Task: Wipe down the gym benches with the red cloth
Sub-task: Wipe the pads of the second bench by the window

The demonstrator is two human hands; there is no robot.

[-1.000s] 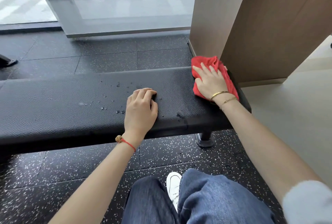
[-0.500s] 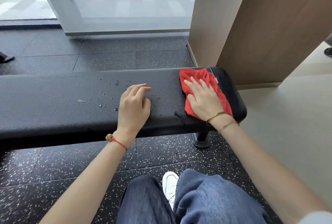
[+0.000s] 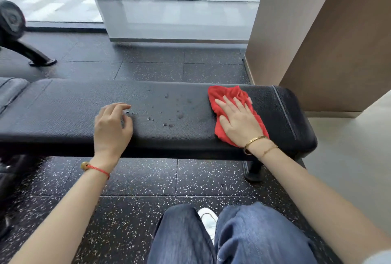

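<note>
A long black padded gym bench (image 3: 63, 113) runs across the view in front of me. Water droplets (image 3: 167, 113) speckle its middle. A crumpled red cloth (image 3: 230, 94) lies on the bench's right part, and my right hand (image 3: 239, 121) presses flat on it with fingers spread. My left hand (image 3: 112, 126) rests on the near edge of the bench left of the droplets, fingers loosely curled, holding nothing. Part of the cloth is hidden under my right hand.
A brown wall corner (image 3: 317, 41) stands just behind the bench's right end. Black speckled rubber floor (image 3: 148, 179) lies below, pale floor (image 3: 349, 157) to the right. A black machine leg (image 3: 40, 58) is at far left. My knees in jeans (image 3: 243, 236) are near.
My right hand has slid the red cloth leftward from the bench's right end toward the droplets. My left hand has shifted slightly left and its fingers have lifted.
</note>
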